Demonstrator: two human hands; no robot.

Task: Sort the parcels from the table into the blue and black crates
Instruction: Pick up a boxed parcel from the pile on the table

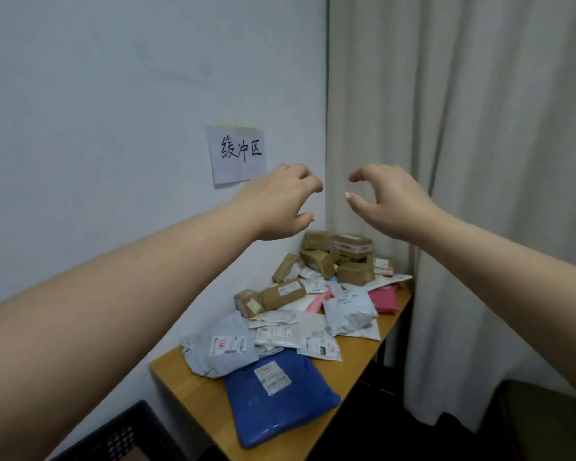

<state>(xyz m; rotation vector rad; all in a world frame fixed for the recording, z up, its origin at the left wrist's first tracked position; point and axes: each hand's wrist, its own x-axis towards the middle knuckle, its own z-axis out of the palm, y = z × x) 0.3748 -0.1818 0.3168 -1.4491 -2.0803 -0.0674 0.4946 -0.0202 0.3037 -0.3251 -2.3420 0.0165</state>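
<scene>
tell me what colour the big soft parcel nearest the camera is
Blue, with a white label; the blue parcel shows clearly in the head view.

Below my two hands, my left hand [280,201] and my right hand [389,197], I count roughly seven brown boxes [281,293], one blue bag [276,394], two pink bags [384,297], one black crate [120,434], and grey bags [348,312] too jumbled to count.

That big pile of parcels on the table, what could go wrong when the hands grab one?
The blue plastic mailer bag overhangs the wooden table's near edge, so a nudge might slide it off. The brown cardboard boxes are stacked loosely at the far end; pulling one could topple others. Both hands, left and right, are empty.
</scene>
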